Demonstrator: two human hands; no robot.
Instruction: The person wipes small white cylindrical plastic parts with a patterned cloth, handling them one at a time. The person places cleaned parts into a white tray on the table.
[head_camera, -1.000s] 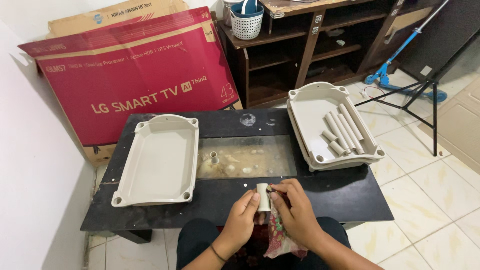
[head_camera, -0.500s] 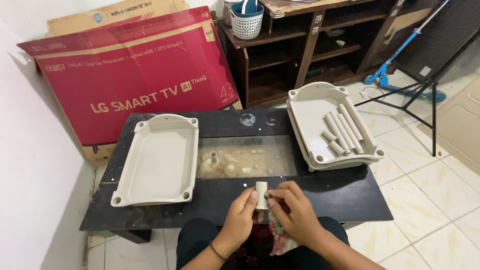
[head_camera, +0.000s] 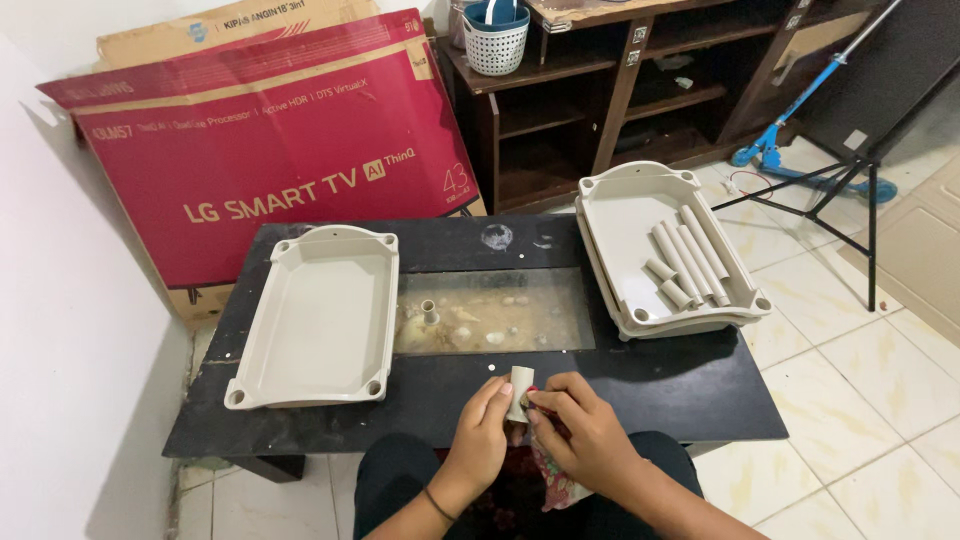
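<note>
My left hand (head_camera: 480, 430) grips a short beige plastic tube (head_camera: 519, 388), held a little tilted over the near edge of the black low table (head_camera: 700, 390). My right hand (head_camera: 580, 432) presses a patterned red cloth (head_camera: 550, 478) against the tube's right side; most of the cloth hangs below that hand over my lap. An empty beige tray (head_camera: 320, 320) lies on the table to the left. At the right, stacked beige trays (head_camera: 625, 245) hold several more beige tubes (head_camera: 685, 262).
The table's centre has a glass panel (head_camera: 492, 312) over shells and a small upright tube (head_camera: 429, 312). A large red cardboard box (head_camera: 260, 150) leans on the wall behind. A dark wooden shelf (head_camera: 620, 90), a tripod (head_camera: 850, 190) and a blue scooter (head_camera: 800, 120) stand at the back right.
The tube has tilted slightly and my right hand has slid the cloth down and closer to it. More of the cloth is now tucked under my right hand.
</note>
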